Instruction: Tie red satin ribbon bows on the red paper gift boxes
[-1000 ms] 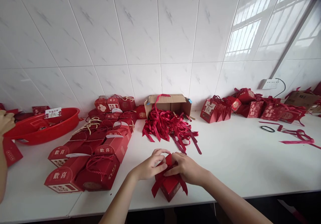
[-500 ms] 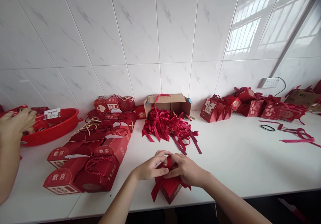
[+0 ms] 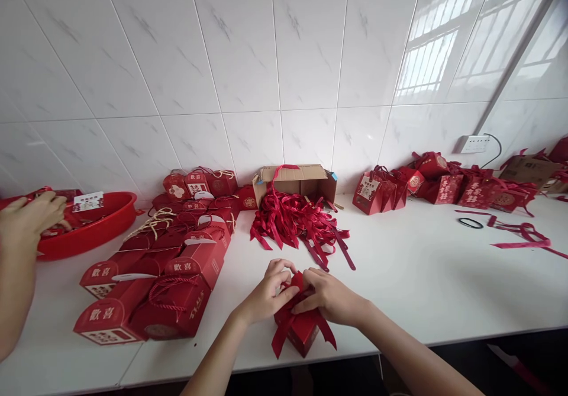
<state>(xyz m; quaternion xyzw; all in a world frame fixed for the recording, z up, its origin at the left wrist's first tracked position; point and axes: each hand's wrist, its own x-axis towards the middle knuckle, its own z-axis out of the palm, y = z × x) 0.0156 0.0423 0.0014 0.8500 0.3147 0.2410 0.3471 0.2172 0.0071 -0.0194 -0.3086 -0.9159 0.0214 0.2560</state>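
Observation:
A small red gift box rests near the table's front edge, with dark red ribbon around its top and loose tails hanging down both sides. My left hand bends its fingers around the ribbon at the upper left of the box. From the other side, my right hand pinches the ribbon, thumb and fingers close together. The fingers partly hide the knot or loop between them. Just beyond my hands lies a heap of red ribbons, spilling from a cardboard box on its side.
Rows of red gift boxes with rope handles stand at left. A co-worker's hand reaches over a red basin. More red boxes line the wall at right, near a black ring and loose ribbon. A power strip hangs behind.
My left hand's fingers have lifted and spread slightly at the ribbon. The right tail now hangs lower and shows more. The whole view has shifted a little.

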